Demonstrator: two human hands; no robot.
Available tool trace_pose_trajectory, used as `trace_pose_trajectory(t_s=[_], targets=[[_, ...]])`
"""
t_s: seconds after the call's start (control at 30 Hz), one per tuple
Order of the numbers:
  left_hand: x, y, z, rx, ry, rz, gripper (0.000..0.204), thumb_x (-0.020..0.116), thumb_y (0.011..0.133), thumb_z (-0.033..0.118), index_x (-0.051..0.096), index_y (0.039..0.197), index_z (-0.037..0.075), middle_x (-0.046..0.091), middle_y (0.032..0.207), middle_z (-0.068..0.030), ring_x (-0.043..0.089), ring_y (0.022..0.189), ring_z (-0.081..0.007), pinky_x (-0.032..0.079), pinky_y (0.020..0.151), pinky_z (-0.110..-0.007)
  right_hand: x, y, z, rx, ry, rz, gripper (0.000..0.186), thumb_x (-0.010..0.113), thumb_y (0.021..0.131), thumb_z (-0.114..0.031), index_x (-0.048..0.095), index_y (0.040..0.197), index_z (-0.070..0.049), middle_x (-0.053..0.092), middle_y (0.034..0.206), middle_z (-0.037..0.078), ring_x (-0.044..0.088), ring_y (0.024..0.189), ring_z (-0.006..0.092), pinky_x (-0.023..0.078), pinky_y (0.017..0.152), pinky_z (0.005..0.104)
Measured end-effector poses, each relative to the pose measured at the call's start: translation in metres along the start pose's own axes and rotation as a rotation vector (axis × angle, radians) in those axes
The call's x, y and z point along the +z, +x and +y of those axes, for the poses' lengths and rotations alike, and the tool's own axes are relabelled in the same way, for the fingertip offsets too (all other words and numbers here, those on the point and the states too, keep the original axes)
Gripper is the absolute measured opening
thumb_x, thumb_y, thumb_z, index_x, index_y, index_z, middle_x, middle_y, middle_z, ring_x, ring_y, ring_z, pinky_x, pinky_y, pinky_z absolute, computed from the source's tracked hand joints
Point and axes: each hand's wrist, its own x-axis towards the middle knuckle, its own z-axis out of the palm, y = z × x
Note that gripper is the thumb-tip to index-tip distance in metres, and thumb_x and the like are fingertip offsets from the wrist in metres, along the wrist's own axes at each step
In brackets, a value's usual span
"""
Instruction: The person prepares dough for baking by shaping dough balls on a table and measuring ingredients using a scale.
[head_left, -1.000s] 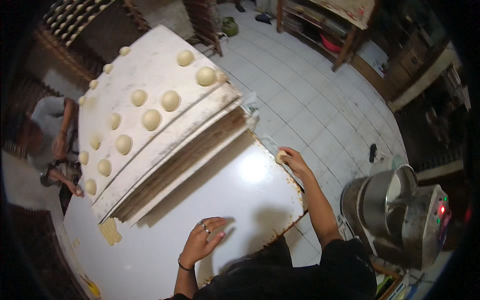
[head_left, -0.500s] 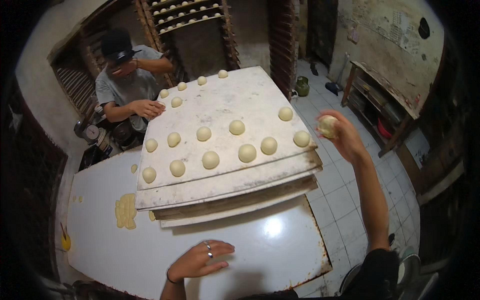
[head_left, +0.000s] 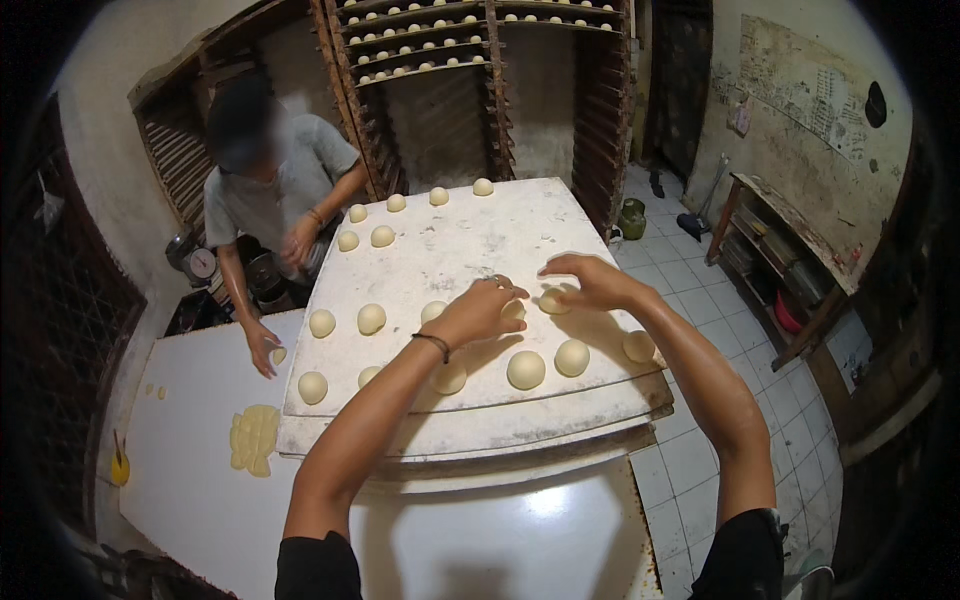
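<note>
My left hand point(head_left: 478, 312) reaches over a flour-dusted board point(head_left: 470, 250) on a stack of boards, its loosely curved fingers apart above a pale dough ball point(head_left: 513, 310). Beside it, my right hand point(head_left: 590, 280) is open, fingers spread around the top and side of another dough ball point(head_left: 551, 302). Several more balls point(head_left: 525, 369) sit in loose rows on the board, some partly hidden by my forearms. A co-worker point(head_left: 280, 180) in a grey shirt stands at the left, one hand point(head_left: 258, 342) low beside a small dough piece point(head_left: 278, 355).
The white table point(head_left: 185, 370) under the stack holds flat dough pieces point(head_left: 255, 440) and a yellow object point(head_left: 120, 470). Behind are racks point(head_left: 495, 100) with trays of balls. At right are a wooden bench point(head_left: 790, 230), red basin point(head_left: 786, 315) and green gas cylinder point(head_left: 632, 220) on the tiled floor.
My right hand has brought its dough ball from off the right edge onto the board and opened. My left hand has risen from above the table onto the board. The view has turned upward.
</note>
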Motion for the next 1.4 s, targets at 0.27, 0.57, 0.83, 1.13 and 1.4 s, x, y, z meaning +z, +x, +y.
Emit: trace_pose_trajectory(t_s=[0.27,0.57,0.83,1.13,1.4], targets=[[0.008,0.017,-0.016,-0.120,0.030,0.007,0.035,0.063,0.070,0.019,0.061,0.103,0.009,0.057,0.100,-0.0175,0.053,0.097,-0.0321,0.043,0.085,-0.038,0.010,0.004,-0.017,0.243,-0.207,-0.066,0.036,0.070,0.069,-0.026,0.065,0.098,-0.006,0.060,0.093,0.019,0.060,0.085,0.0307,0.048,0.075,0.0364],[-0.096,-0.137,0.047,-0.105,-0.206,0.373,0.043,0.060,0.081,0.021,0.050,0.120,0.006,0.045,0.126,-0.0177,0.042,0.117,-0.0311,0.030,0.100,-0.037,-0.033,-0.062,-0.089,0.286,-0.058,0.373,0.045,0.065,0.077,-0.028,0.053,0.115,-0.005,0.056,0.105,0.014,0.057,0.088,0.0271,0.046,0.076,0.0332],[0.009,-0.471,0.111,-0.764,-1.354,0.480,0.045,0.055,0.085,0.029,0.048,0.116,-0.004,0.051,0.117,-0.0168,0.049,0.110,-0.0253,0.038,0.095,-0.038,0.168,-0.252,-0.200,0.474,1.174,-0.337,0.033,0.059,0.083,-0.028,0.062,0.097,0.002,0.061,0.099,0.016,0.059,0.091,0.0265,0.045,0.080,0.0332],[0.041,-0.590,0.095,-0.847,-1.457,0.046,0.032,0.046,0.092,0.016,0.046,0.121,0.002,0.054,0.113,-0.0071,0.050,0.107,-0.0153,0.038,0.092,-0.028,0.413,-0.088,-0.399,0.212,0.899,-0.653,0.047,0.062,0.080,-0.015,0.048,0.123,-0.007,0.056,0.106,0.012,0.054,0.099,0.0216,0.045,0.083,0.0306],[-0.033,-0.727,-0.053,-1.158,-1.164,0.784,0.023,0.051,0.088,0.013,0.054,0.108,0.001,0.057,0.105,-0.0059,0.051,0.098,-0.0135,0.039,0.087,-0.027,0.602,0.155,-0.398,0.759,0.629,-0.223,0.055,0.059,0.079,-0.036,0.048,0.117,0.002,0.050,0.114,0.016,0.052,0.099,0.0243,0.044,0.084,0.0375]])
